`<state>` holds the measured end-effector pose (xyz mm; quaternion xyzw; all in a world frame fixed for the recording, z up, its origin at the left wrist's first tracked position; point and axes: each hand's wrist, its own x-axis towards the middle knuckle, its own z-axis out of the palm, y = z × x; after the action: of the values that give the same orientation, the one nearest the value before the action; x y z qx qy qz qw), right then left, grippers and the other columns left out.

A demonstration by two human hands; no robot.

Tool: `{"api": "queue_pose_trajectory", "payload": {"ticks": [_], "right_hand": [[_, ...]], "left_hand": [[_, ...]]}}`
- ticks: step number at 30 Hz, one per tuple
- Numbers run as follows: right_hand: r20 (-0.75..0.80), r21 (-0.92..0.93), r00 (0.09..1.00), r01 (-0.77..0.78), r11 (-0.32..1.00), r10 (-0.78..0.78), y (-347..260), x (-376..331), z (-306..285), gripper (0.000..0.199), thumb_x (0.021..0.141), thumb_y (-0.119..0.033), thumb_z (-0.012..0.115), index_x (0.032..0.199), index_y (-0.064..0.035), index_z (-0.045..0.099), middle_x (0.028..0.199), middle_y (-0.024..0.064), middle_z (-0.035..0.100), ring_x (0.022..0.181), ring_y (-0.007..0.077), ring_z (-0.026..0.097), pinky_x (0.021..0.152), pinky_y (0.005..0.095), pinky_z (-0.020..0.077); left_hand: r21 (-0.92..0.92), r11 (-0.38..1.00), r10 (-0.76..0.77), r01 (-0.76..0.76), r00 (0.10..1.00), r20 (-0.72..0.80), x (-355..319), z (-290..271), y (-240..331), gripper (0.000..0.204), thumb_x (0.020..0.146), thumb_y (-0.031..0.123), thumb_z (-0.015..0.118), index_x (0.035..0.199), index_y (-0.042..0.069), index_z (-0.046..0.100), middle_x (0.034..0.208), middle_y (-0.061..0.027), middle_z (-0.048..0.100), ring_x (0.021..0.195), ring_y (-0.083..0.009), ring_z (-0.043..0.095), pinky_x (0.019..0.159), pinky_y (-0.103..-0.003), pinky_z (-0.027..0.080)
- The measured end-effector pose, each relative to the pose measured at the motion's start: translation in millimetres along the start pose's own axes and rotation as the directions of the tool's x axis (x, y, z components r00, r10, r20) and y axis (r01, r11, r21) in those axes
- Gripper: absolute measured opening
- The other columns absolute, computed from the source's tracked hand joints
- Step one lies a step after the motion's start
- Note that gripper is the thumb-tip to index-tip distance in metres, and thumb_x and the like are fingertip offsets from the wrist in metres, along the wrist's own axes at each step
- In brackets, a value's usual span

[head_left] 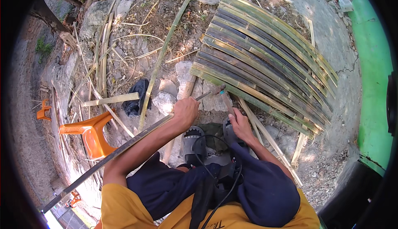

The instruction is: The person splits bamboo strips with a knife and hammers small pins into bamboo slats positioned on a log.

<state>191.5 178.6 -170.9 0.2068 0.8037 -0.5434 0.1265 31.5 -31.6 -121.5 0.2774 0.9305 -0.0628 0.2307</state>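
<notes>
My left hand [186, 111] is closed around a long dark bamboo strip [124, 148]. The strip runs beside my left forearm, from the lower left up toward the corner of a bamboo slat panel [265, 59]. My right hand [241, 125] grips the wooden handle of what looks like a hammer [226, 101], with a bit of teal near its dark head. That head meets or overlaps the far end of the strip; whether they touch I cannot tell. The panel's green and dark slats lie side by side at the upper right, its near left corner just beyond both hands.
An orange plastic stool [89, 131] lies tipped at the left. A loose green bamboo pole [166, 50] and several thin strips [103, 54] are scattered over rubble. Near my sandals [194, 142] sit pale rocks [164, 103] and a black plastic bag [139, 98]. A green wall [371, 71] borders the right.
</notes>
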Motion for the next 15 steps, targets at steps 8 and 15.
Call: {"api": "queue_pose_trajectory", "payload": {"ticks": [8, 15], "right_hand": [[-0.122, 0.025, 0.983, 0.139, 0.99, -0.135, 1, -4, -5, 0.037, 0.101, -0.025, 0.06, 0.128, 0.0003, 0.056, 0.082, 0.026, 0.068, 0.077, 0.0432, 0.069, 0.07, 0.0472, 0.0509], [-0.067, -0.053, 0.981, 0.181, 0.982, -0.184, -10, -3, -15, 0.032, 0.102, -0.02, 0.057, 0.126, 0.0003, 0.055, 0.083, 0.0265, 0.068, 0.08, 0.0469, 0.068, 0.072, 0.0493, 0.0517]], "left_hand": [[-0.497, 0.838, 0.178, 0.225, 0.748, 0.639, 36, -22, -50, 0.07, 0.107, 0.053, 0.033, 0.089, -0.002, 0.072, 0.076, -0.0173, 0.069, 0.061, -0.0282, 0.068, 0.058, -0.041, 0.058], [-0.618, 0.675, 0.176, 0.403, 0.725, 0.666, 20, 9, -53, 0.067, 0.109, 0.057, 0.029, 0.093, 0.0, 0.062, 0.066, -0.0045, 0.051, 0.049, -0.0156, 0.047, 0.045, -0.032, 0.042]]}}
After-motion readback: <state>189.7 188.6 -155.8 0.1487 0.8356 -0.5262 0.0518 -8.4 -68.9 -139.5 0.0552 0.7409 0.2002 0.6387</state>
